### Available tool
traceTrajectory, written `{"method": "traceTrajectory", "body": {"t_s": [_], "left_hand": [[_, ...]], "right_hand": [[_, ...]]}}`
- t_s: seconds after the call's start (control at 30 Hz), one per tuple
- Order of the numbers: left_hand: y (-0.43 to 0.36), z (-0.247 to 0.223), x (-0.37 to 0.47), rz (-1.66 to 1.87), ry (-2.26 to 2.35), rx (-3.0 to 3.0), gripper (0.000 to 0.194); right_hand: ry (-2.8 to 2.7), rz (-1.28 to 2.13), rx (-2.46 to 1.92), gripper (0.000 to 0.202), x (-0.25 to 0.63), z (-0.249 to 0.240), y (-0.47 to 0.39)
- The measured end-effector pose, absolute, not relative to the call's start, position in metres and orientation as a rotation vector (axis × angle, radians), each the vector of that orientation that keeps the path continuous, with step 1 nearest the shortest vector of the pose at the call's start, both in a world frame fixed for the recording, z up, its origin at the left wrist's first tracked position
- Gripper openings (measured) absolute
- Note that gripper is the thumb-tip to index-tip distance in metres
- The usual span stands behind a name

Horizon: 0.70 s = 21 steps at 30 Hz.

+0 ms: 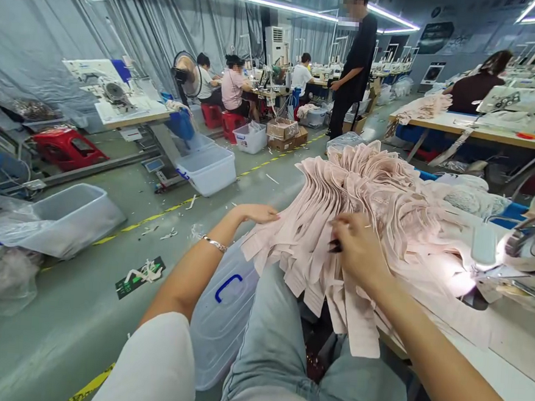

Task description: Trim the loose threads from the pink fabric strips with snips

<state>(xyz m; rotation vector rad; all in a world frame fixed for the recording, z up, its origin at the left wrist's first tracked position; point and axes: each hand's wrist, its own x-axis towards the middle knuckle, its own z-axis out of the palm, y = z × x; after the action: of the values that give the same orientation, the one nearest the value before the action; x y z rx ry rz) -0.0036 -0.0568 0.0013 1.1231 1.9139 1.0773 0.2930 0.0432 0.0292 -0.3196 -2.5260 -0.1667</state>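
A thick heap of pale pink fabric pieces (312, 210) lies overlapped along the table's edge, with long strips hanging over my lap. At the heap's left side, my left hand (258, 213) is closed on the edge of a pink piece, its fingertips partly hidden. My right hand (360, 247) is above the hanging strips, fingers curled round a small black object (335, 245) whose kind I cannot make out. To the right of the heap, a sewing machine (510, 260) has its lamp lit over the pink cloth.
A lidded clear plastic box (222, 319) stands by my left leg. Open plastic bins (210, 169) and scraps (146, 271) are on the floor. A standing person (352, 66) is ahead; seated people work at machines behind. Another table (474, 126) is at right.
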Motion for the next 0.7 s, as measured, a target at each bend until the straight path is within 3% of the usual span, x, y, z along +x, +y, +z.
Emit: {"method": "traceTrajectory", "body": {"t_s": [0.13,0.33,0.5,0.7], "left_hand": [[-0.084,-0.003,-0.003,0.937,1.863,1.073,0.019],[-0.133,-0.039,0.014,1.122,1.737,0.872,0.037],[-0.163,-0.068,0.033,1.328,1.59,0.694,0.038],[-0.168,-0.077,0.066,1.818,1.374,0.497,0.05]], "right_hand": [[-2.821,-0.18,0.193,0.032,0.269,0.0,0.008],[-3.06,-0.185,-0.161,0.027,0.286,-0.01,0.017],[-2.98,-0.163,-0.26,0.03,0.301,-0.003,0.02],[-2.775,0.407,-0.272,0.027,0.282,-0.022,-0.032]]}}
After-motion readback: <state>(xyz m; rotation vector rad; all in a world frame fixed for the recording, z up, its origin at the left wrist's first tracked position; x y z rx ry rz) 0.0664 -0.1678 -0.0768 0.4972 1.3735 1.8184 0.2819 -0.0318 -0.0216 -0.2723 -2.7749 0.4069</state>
